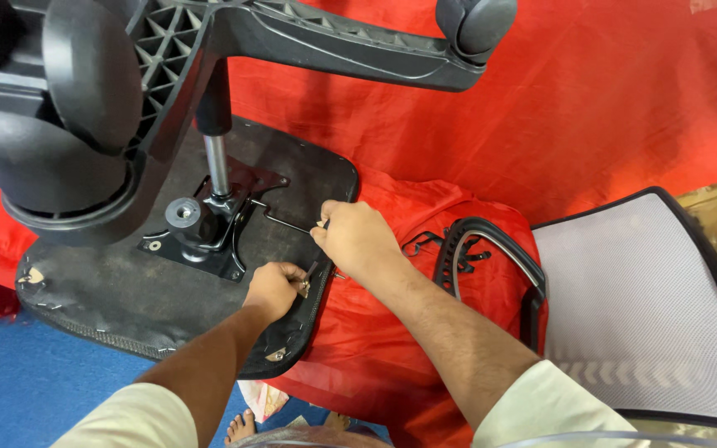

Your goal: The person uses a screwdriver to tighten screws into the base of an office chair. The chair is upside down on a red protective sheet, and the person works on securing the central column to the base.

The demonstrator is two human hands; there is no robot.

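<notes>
Head view: an office chair lies upside down on a red cloth (591, 108), its black seat underside (101, 290) facing up, with the metal tilt mechanism (209, 224) and gas-lift column (216, 141) rising toward the star base (325, 37) and casters (68, 108) near the camera. The left hand (274, 288) is closed at the seat's near edge, pinching a small metal piece, apparently a bolt or washer, against the seat. The right hand (357, 241) is closed around a thin black L-shaped key (288, 220), whose long arm reaches toward the mechanism. By the look of it the step in hand is working a fastener at the seat's edge, where an armrest would mount. The next move seems to call for keeping the key seated square in the fastener head while the left hand steadies the part.

A black armrest (491, 257) lies just beside the right forearm on the cloth, and a mesh backrest (641, 307) lies further right.

The fastener itself is hidden under the fingers; whether it is being loosened or tightened cannot be told. The key's tip is covered by the right hand. The base and backrest are cut off by the frame.
</notes>
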